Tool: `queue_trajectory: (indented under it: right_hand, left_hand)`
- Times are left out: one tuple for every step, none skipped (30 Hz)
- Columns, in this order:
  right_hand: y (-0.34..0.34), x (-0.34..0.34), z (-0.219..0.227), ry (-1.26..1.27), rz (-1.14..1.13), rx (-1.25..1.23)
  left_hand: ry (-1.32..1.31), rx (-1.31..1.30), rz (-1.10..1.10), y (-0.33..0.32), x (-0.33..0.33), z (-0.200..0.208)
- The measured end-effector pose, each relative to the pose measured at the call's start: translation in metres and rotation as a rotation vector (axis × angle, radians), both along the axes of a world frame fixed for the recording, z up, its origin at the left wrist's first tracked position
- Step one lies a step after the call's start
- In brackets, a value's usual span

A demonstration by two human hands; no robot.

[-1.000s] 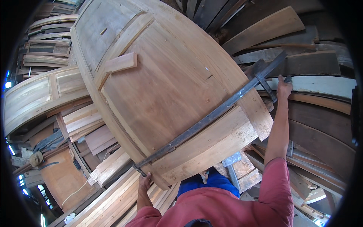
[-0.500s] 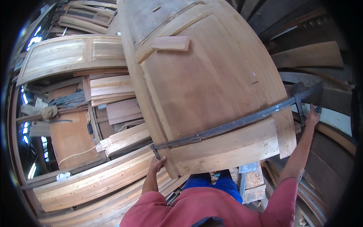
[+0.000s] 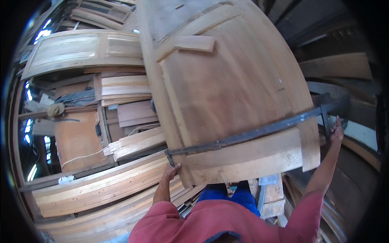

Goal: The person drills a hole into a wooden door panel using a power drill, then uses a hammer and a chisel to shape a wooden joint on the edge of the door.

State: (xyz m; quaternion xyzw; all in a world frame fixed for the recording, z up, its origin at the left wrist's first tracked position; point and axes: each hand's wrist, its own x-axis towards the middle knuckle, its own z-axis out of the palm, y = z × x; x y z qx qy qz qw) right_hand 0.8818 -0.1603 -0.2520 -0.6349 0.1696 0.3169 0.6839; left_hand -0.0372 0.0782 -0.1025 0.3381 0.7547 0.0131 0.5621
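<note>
A long dark metal bar clamp [image 3: 251, 133] lies across the near end of a pale wooden door panel [image 3: 227, 89], spanning its width. My left hand [image 3: 173, 171] is closed on the clamp's jaw end at the door's left edge. Past the right edge, my right hand [image 3: 337, 128] has its fingers bent around the screw end of the clamp, beside the other jaw [image 3: 325, 119]; its exact grip is partly blurred. A short wood offcut [image 3: 195, 43] rests on the door's upper part. The door's near rail [image 3: 247, 156] lies on my side of the bar.
Stacked planks [image 3: 101, 184] run along the left, below shorter boards [image 3: 125, 86] and another panelled door [image 3: 81, 48]. Dark boards [image 3: 336, 67] lean at the right. A wooden block support [image 3: 273, 198] stands beside my legs.
The whole view has shifted slightly, with door and clamp appearing a little further right. My right hand's fingers have changed position at the screw end; my left hand keeps its place.
</note>
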Motion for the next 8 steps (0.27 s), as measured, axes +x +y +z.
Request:
queue_trajectory:
  right_hand:
    - [-0.019, 0.002, -0.008, 0.045, -0.016, 0.312]
    - [-0.026, 0.005, -0.012, 0.077, -0.032, 0.333]
    - [-0.015, 0.003, -0.006, 0.033, -0.044, 0.085]
    - [-0.003, 0.001, -0.004, 0.032, -0.077, -0.112]
    - [0.005, -0.002, -0.006, -0.055, -0.112, -0.277]
    - [0.026, -0.011, 0.007, -0.075, -0.103, -0.344]
    - [0.042, -0.020, 0.023, -0.099, -0.103, -0.412]
    - [0.017, -0.013, 0.031, -0.107, -0.132, -0.430]
  left_hand:
    - [0.004, 0.025, -0.021, 0.001, 0.006, 0.003]
    - [-0.006, 0.058, -0.048, 0.008, 0.020, 0.004]
    - [-0.036, 0.078, -0.005, 0.005, 0.030, 0.005]
    - [-0.059, 0.085, 0.041, -0.001, 0.030, 0.003]
    - [-0.049, 0.056, 0.029, -0.004, 0.021, 0.000]
    - [-0.029, 0.037, 0.033, -0.012, 0.006, -0.001]
    - [-0.025, 0.027, 0.041, -0.017, -0.002, -0.003]
    - [-0.019, 0.030, 0.036, -0.013, -0.006, -0.004]
